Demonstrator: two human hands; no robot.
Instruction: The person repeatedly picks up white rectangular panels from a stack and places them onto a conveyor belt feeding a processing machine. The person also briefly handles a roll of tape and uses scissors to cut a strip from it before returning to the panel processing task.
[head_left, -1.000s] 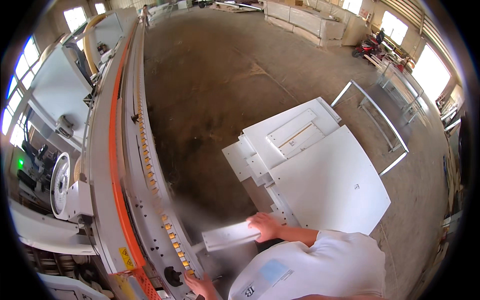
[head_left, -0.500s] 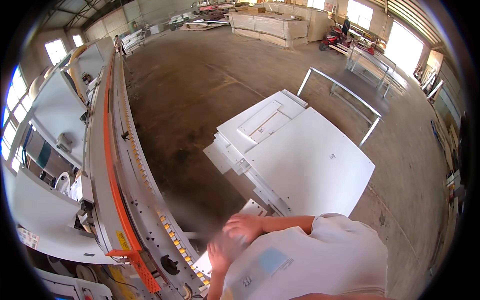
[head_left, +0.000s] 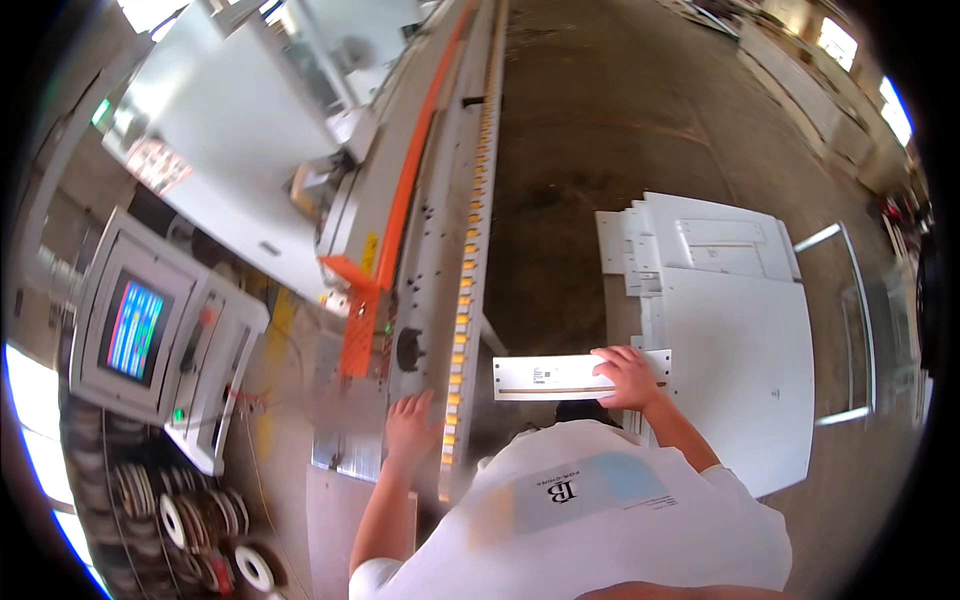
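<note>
R hand had fingers clamped nr R end of flat white rect. panel; long axis ran L–R, free end twd L hand, fingers slightly apart, at grey metal machine bed.

The left hand is slightly blurred, and whether its fingertips touch the machine bed cannot be told. The right hand hides part of the narrow white board; print on the board's label, between the hands, is too small to read. Ahead of the left hand, the orange rail is cut off by the upper edge. Right of the right hand, stacked white panels partly hide a metal frame.
</note>
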